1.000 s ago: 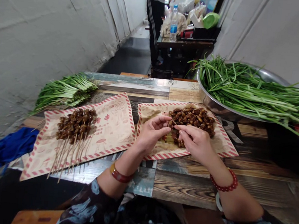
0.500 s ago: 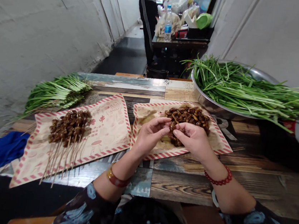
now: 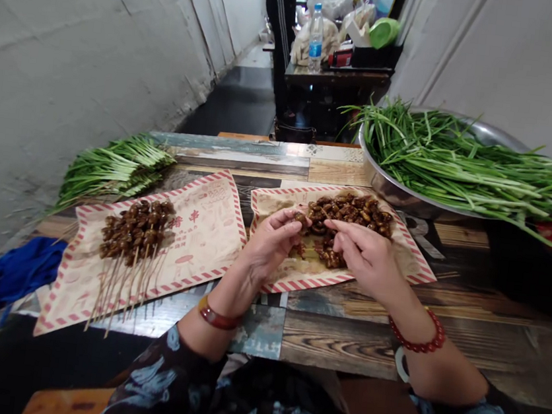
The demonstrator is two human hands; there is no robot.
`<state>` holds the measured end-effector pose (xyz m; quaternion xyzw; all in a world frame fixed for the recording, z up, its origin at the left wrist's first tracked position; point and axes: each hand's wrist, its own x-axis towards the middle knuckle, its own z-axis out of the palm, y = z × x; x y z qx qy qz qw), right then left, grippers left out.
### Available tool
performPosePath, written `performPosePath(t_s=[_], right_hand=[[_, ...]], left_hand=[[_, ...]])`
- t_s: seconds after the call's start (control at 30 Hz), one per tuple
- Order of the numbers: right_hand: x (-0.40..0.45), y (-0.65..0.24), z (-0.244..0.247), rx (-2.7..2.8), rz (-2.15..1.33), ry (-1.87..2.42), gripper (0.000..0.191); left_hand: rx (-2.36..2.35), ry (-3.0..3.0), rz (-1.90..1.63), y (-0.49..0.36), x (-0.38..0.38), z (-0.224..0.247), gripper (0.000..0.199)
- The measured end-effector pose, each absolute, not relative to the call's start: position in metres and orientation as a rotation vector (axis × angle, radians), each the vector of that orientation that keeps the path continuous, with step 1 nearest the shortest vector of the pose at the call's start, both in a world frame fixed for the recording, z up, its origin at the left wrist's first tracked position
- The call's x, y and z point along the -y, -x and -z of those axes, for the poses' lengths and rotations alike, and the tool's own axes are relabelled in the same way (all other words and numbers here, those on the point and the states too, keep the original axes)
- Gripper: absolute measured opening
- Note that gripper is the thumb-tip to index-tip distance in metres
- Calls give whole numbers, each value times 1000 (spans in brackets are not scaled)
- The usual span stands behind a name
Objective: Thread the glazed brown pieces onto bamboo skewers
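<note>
While both bare hands were positioned over the right-hand paper sheet (image 3: 271, 201), the left hand (image 3: 272, 241) was found pinching a glossy brown piece (image 3: 300, 218) between thumb and fingers. The right hand (image 3: 370, 257) was just beside it, forefinger extended toward the piece and the other fingers curled; whether it gripped a stick could not be determined. Beyond and beneath the fingers, a pile of brown pieces (image 3: 355, 211) lay on that same sheet. A red beaded bracelet (image 3: 417, 343) was noted on the right wrist and an amber bracelet (image 3: 218, 317) on the left. To the left, a second paper sheet (image 3: 216, 227) bore loaded skewers (image 3: 136, 231), set side by side, their bare ends directed toward the person. Loose sticks (image 3: 369, 308) lay on the wood-patterned table (image 3: 340, 347), near the right forearm. A bundle of cut green stalks (image 3: 118, 166) was at the far left, with a blue cloth item (image 3: 19, 274) nearer. At the far right, a steel basin (image 3: 406, 200) held long green leaves (image 3: 460, 165), some overhanging its rim.
</note>
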<state>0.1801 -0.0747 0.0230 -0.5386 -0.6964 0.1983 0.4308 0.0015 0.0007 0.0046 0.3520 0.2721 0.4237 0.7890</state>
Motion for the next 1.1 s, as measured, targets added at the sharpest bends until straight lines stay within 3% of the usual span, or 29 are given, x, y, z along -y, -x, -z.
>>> performPosePath(t_s=[0.27,1.1], right_hand=[[84,-178,-21,1967,-221,1397,43],[84,-176,-18,2043,-148,1449,42]], left_hand=[[-567,-657,-961,-2,-2,-6,34],[-570,-646,-1019,-3,0,-6,30]])
